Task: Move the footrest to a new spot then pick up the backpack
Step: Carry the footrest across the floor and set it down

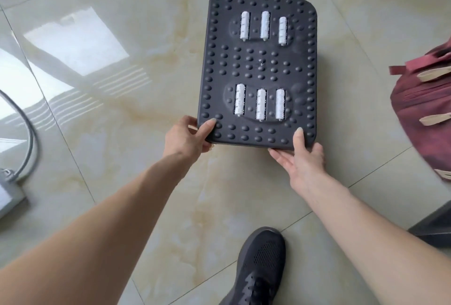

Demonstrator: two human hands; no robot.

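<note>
The footrest (pixel 260 65) is a dark grey studded board with two rows of white rollers, seen from above over the tiled floor. My left hand (pixel 188 137) grips its near left corner, thumb on top. My right hand (pixel 302 155) holds its near edge toward the right, thumb on the studs and fingers underneath. The dark red backpack (pixel 424 109) with beige zipper pulls lies at the right edge of the view, partly cut off.
Glossy cream marble floor tiles (pixel 136 89) lie all around. A grey cable (pixel 26 124) and a white box (pixel 9 194) sit at the left edge. My black shoe (pixel 261 265) stands at the bottom centre. A dark object (pixel 436 226) shows at the lower right.
</note>
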